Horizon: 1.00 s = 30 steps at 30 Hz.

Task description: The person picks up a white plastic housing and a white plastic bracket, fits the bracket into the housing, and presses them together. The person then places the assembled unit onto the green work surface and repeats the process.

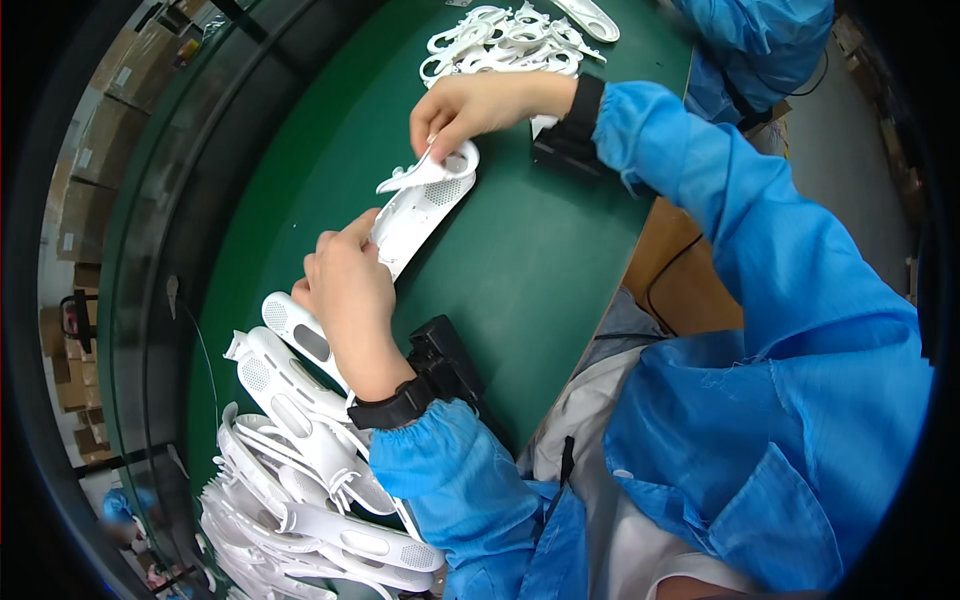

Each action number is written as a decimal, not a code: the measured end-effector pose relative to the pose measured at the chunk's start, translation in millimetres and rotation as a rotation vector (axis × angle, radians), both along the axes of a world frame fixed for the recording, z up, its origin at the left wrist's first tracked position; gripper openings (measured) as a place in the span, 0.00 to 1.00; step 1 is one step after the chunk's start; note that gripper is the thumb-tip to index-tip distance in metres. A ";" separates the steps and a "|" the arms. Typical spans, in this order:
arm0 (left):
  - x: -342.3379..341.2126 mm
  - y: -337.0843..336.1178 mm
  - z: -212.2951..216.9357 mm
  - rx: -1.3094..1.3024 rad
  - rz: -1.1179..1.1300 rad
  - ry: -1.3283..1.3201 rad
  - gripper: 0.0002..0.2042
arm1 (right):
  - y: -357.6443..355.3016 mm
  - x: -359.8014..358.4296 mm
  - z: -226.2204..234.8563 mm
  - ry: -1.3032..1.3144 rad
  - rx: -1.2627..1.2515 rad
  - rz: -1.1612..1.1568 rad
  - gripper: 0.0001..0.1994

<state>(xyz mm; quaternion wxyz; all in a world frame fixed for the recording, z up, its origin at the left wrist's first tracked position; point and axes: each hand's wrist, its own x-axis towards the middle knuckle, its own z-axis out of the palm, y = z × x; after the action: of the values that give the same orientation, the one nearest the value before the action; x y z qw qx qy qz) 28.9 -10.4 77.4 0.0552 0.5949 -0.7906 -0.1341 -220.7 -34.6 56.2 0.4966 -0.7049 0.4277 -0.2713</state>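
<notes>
A long white plastic shell point(408, 228), with a patch of small holes near its far end, slants over the green table. My left hand point(350, 285) is closed on its near end, thumb and fingers along its edge. Over the far end my right hand point(462, 110) pinches a smaller white plastic part point(410, 179) with a ring at one end. That part sits tilted over the shell; whether it is seated cannot be made out. Both wrists wear black straps with black boxes.
A heap of white shells point(300, 430) spreads beside my left forearm. White ringed parts point(510, 42) are piled at the table's far end, near another white shell point(590, 18). Another person's blue sleeve point(765, 45) is at the upper right. A dark rail point(150, 290) runs along the left.
</notes>
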 end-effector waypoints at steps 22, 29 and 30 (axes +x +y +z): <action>-41.8 2.9 -21.9 0.018 -0.070 0.459 0.09 | 11.5 6.4 -13.2 0.148 -0.277 0.123 0.16; -46.0 11.1 -22.5 -0.093 -0.164 0.226 0.08 | 8.5 7.5 -22.6 0.100 -0.156 0.117 0.18; -49.9 12.4 -20.1 -0.110 -0.127 0.215 0.08 | 10.6 6.3 -21.1 0.113 -0.161 0.105 0.19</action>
<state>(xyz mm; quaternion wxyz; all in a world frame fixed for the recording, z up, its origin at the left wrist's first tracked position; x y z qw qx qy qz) -21.0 2.0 57.3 0.1635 0.5219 -0.8224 -0.1567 -214.4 -24.0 35.1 0.4270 -0.7781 0.3941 -0.2384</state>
